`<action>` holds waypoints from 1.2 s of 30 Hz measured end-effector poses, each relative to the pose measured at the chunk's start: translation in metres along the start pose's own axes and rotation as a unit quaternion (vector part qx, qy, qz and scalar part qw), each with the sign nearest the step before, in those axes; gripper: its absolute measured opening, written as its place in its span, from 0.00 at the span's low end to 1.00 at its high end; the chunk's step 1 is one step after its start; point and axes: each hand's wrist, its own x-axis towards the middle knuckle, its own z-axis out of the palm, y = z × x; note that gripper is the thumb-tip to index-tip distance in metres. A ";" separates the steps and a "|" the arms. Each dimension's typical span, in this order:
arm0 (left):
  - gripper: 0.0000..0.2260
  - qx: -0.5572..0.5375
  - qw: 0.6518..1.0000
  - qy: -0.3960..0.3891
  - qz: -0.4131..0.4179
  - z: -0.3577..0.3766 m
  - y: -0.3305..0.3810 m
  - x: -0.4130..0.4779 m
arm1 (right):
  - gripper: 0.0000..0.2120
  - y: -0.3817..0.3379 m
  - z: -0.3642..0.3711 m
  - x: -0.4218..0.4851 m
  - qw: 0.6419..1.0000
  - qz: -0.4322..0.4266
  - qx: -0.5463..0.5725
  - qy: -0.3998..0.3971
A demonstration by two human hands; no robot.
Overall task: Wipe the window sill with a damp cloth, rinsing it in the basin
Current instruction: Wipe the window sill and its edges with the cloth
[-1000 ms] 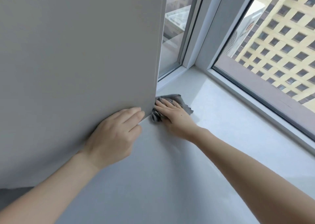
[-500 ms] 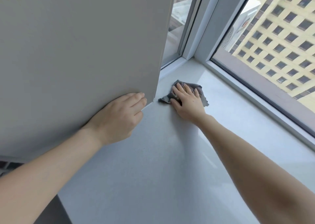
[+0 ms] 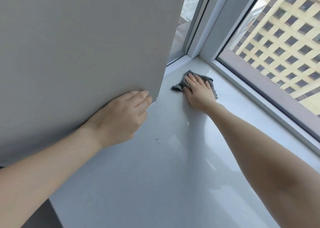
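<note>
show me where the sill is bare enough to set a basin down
The widest bare patch of the pale grey window sill lies near its front edge, between the two forearms. A second strip runs along the white window frame, right of the right hand. It is crowded in the far corner: crumpled grey cloth, left hand and grey hanging panel.

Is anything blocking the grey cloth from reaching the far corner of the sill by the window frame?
Nothing visible. The right hand presses the crumpled grey cloth flat on the pale window sill, and the sill ahead is bare up to the white window frame. The left hand holds the grey panel aside.
</note>
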 end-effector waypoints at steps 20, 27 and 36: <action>0.26 0.281 0.953 -0.095 0.063 -0.006 -0.007 0.064 | 0.17 0.021 -0.020 0.070 0.997 0.022 0.022 0.072; 0.17 0.294 0.948 -0.108 0.046 -0.010 -0.006 0.068 | 0.23 -0.029 0.012 -0.022 0.992 -0.106 0.061 0.001; 0.20 0.269 0.955 -0.100 0.077 -0.009 -0.011 0.066 | 0.16 -0.053 -0.022 -0.207 0.886 -0.102 0.408 -0.194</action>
